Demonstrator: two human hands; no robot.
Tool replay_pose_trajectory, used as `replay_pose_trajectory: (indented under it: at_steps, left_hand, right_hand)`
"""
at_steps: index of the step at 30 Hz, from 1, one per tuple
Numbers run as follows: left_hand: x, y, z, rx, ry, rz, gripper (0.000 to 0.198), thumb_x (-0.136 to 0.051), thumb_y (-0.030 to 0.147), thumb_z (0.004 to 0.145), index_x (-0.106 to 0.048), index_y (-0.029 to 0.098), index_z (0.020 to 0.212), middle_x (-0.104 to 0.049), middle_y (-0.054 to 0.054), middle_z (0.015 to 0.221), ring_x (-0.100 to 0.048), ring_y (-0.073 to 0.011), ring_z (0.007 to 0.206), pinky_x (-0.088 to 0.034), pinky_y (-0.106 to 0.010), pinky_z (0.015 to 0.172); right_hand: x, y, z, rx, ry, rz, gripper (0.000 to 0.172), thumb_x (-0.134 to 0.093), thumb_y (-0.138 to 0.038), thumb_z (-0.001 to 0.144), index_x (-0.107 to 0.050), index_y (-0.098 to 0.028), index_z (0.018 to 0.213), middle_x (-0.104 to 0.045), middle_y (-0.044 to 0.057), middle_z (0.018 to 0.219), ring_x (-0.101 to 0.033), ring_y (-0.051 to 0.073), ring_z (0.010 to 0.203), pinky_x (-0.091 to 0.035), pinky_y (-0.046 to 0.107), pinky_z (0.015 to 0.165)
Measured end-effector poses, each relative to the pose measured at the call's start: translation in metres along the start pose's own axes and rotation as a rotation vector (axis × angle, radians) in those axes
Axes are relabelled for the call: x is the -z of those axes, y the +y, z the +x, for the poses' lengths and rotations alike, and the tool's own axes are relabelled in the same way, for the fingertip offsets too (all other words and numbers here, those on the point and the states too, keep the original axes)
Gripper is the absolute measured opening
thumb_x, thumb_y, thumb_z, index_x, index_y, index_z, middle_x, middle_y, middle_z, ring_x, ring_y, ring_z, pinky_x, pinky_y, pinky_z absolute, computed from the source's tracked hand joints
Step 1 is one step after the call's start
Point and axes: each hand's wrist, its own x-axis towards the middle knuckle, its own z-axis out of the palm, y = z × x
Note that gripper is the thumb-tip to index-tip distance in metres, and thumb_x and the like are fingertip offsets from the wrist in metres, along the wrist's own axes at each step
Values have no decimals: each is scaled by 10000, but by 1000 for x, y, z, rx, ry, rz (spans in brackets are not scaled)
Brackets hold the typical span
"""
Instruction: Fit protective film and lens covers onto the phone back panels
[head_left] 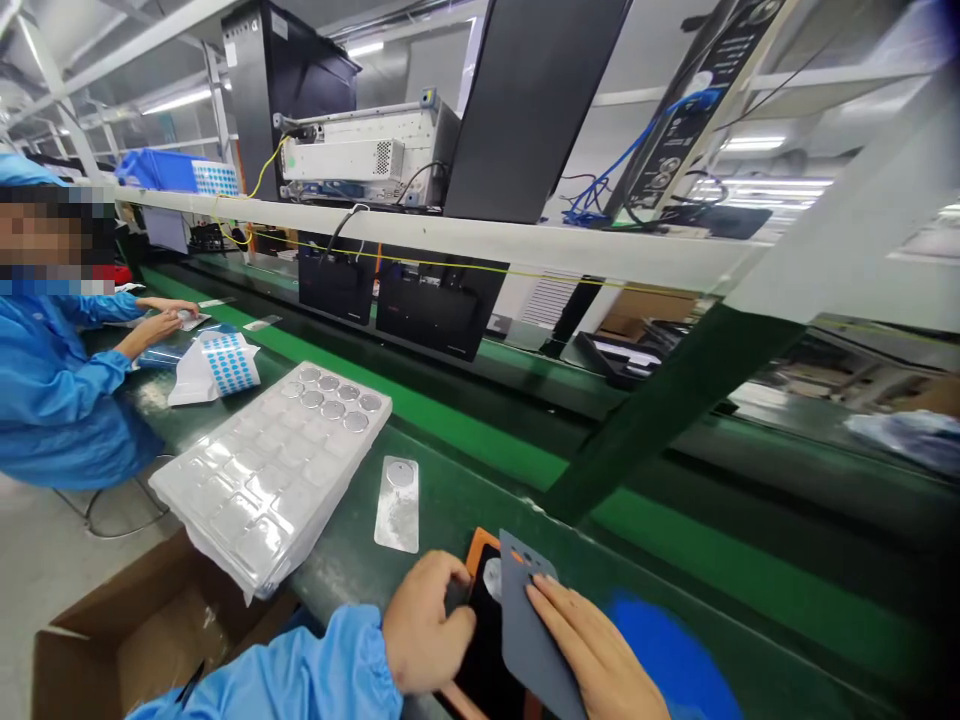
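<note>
My right hand (600, 650) has its fingers laid along the face of a thin grey panel (529, 630) with rounded corners and small holes near its top. The panel stands tilted over a black flat piece with an orange frame (484, 545). On that black surface, a pale round disc (492, 578) shows beside the panel's edge. To the left, my left hand (427, 625) is curled, thumb and forefinger bent at the frame's left edge; what lies between them is hidden. A clear rectangular card (397, 510) with a ring on it lies beyond my left hand.
A clear plastic tray (292, 450) holds several round discs at its far end. A cardboard box (142, 630) stands below the bench edge. White sheets with blue dots (229, 362) lie near a co-worker in blue (60, 380). A green post (667, 410) rises right; something blue (675, 650) lies by my right hand.
</note>
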Motion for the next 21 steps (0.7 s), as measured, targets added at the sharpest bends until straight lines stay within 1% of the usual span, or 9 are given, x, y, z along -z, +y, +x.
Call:
replay_pose_trajectory:
  at_steps: [1,3,5,7,11,15,18,21]
  left_hand:
    - [6,-5,1,8,33,32,325,-562,108,712,-588,227,1013,-625,-20,1044,-563,-187,983,-431,-331,920]
    - [10,-16,3,28,31,62,290,-561,108,713,-582,218,980,-620,-15,1021,-566,-180,951,-433,-321,900]
    - [7,-23,3,27,8,73,278,-568,107,712,-579,216,968,-615,-12,1009,-566,-176,937,-432,-313,888]
    - [3,-26,3,15,-5,75,268,-572,103,711,-578,216,954,-613,-11,1000,-565,-177,944,-424,-310,892]
    - [0,-26,5,-4,-16,57,252,-571,100,712,-584,214,936,-611,-14,994,-564,-182,958,-419,-311,893]
    - [2,-24,7,2,-15,44,245,-570,98,710,-582,213,926,-614,-13,993,-570,-183,949,-423,-311,880]
    - [2,-24,6,8,-11,44,252,-571,93,706,-582,214,927,-616,-11,989,-571,-181,940,-423,-311,879]
    - [2,-24,5,9,-4,38,250,-569,91,708,-585,213,925,-615,-11,989,-572,-179,945,-426,-306,877]
  right_hand:
    - [-5,2,6,37,-17,-22,495,-412,-224,896,-582,-230,1361,-590,68,1382,-593,264,1223,-507,434,1031]
    - [-16,4,11,94,-42,-55,479,-410,-179,876,-631,-197,1301,-624,87,1337,-619,259,1182,-523,437,1006]
    - [-25,4,10,106,-68,-69,487,-406,-148,862,-640,-181,1288,-630,96,1327,-622,252,1174,-525,429,999]
    - [-28,1,6,99,-85,-59,495,-414,-141,855,-634,-180,1296,-625,98,1335,-618,250,1180,-522,419,1000]
    - [-24,-8,2,76,-129,-10,495,-455,-160,844,-631,-193,1306,-612,95,1353,-601,267,1205,-516,415,1001]
    - [-16,-17,7,35,-171,8,521,-429,-123,838,-627,-199,1314,-608,92,1359,-593,269,1214,-502,425,1012]
    - [-12,-19,9,42,-198,12,538,-422,-112,831,-619,-200,1324,-601,89,1367,-585,268,1224,-491,433,1026]
    - [-14,-19,9,34,-207,16,524,-420,-120,844,-622,-203,1320,-603,88,1365,-587,268,1222,-493,430,1025]
